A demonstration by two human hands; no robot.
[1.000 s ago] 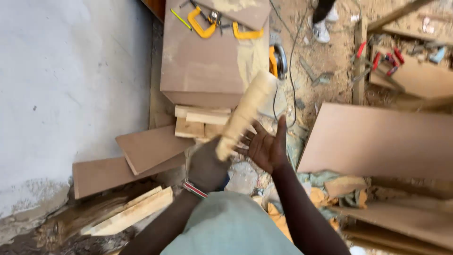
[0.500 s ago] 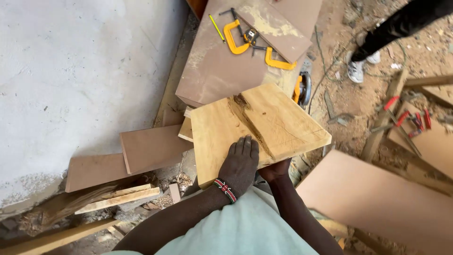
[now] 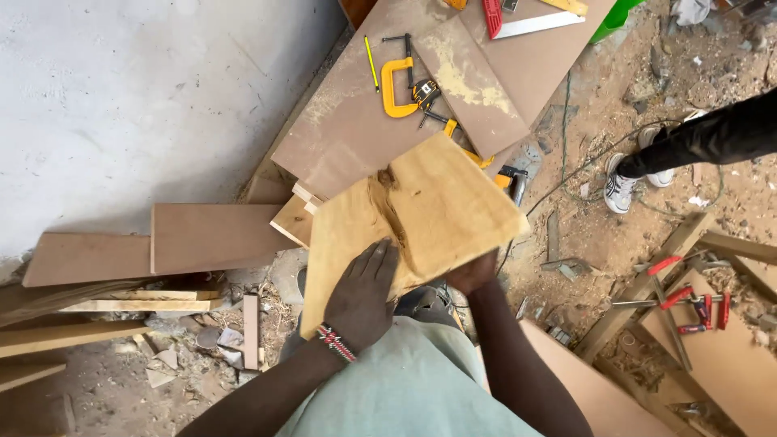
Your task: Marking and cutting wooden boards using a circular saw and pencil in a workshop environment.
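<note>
You held a pale, roughly square slab of raw wood with a dark split running through its grain flat in front of your chest, above the sawdust-strewn ground. Your left hand lay palm-down on its near top face, fingers spread and flat against the wood rather than curled. Your right hand was under the slab's near right edge; only the knuckles showed, so you supported it from below, but how tightly those fingers closed could not be told. A beaded band in red, white and black circled your left wrist.

Just beyond the slab sat a large brown fibreboard sheet, with a yellow C-shaped clamp and a thin yellow pencil lying on it. A second brown panel overlapped it, and a red-handled handsaw rested further up.

To your left, brown board offcuts leaned near the grey plastered wall, with pale timber strips below them. To your right, another person's dark-sleeved leg and white sneaker stood on the dirt, and red bar clamps lay well apart from the slab.
</note>
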